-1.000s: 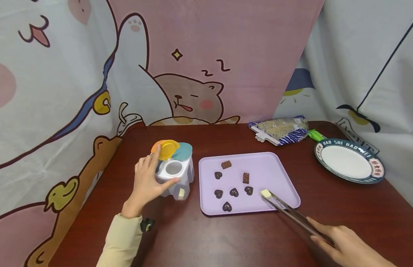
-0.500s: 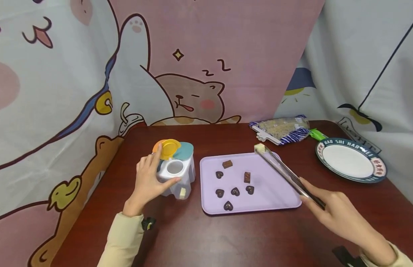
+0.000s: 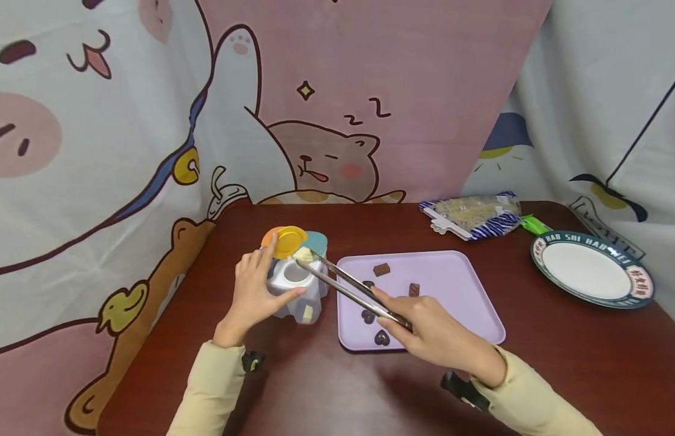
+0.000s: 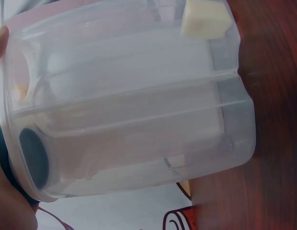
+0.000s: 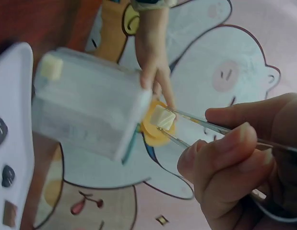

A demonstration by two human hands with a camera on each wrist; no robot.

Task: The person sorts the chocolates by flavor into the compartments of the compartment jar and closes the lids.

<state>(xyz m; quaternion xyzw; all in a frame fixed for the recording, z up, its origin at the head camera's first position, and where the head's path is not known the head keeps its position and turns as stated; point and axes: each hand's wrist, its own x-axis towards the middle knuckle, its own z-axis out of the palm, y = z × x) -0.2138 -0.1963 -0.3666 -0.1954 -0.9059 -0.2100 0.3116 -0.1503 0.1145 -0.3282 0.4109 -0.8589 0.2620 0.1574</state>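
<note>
The desk carries a lilac tray, and just left of that stands a clear container. Left hand holds its top, fingers spread wide around it, and right hand pinches metal tongs between curled fingers. The yellow lid is flipped back, a left fingertip at its edge. Smallest thing: a pale cube clamped in the tong tips, up near the container's round opening (a matching cube sits low inside already).

Shows a white plate with a lettered rim at right, a green packet just behind, a blue-striped bag beside that, cartoon-printed cloth beyond.
</note>
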